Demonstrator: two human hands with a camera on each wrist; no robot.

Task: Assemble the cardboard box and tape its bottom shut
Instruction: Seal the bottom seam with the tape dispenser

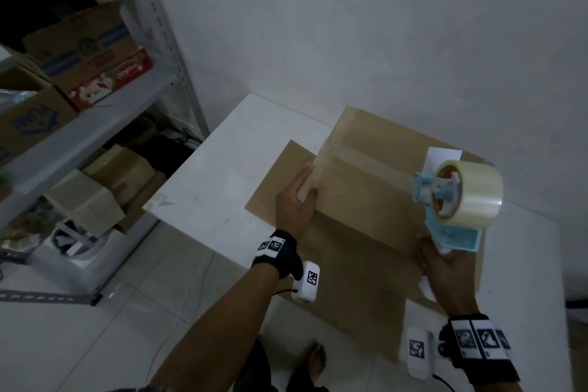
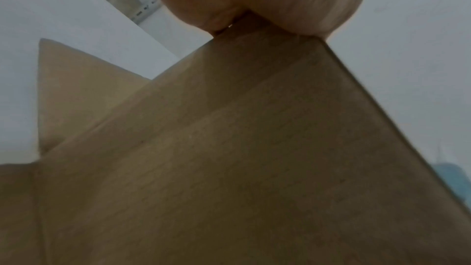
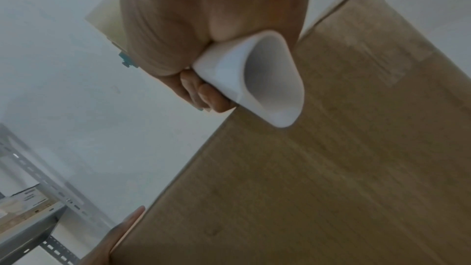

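Note:
A brown cardboard box (image 1: 366, 200) stands bottom-up on the white table (image 1: 222, 169), with one flap (image 1: 280, 175) lying flat to its left. Clear tape (image 1: 359, 159) runs across the box's upper face and down over its left edge. My left hand (image 1: 297, 197) lies flat against the left side of the box (image 2: 229, 158), its straight fingers pressing the tape end there. My right hand (image 1: 445, 270) grips the white handle (image 3: 257, 80) of a blue tape dispenser (image 1: 455, 197) with a roll of clear tape, held at the right edge of the box (image 3: 318, 168).
A grey metal shelving rack (image 1: 95, 124) with several cardboard cartons stands to the left of the table. A white wall (image 1: 381, 25) lies right behind the box. A white paper (image 1: 444, 157) shows behind the dispenser. The tiled floor (image 1: 95, 344) lies below.

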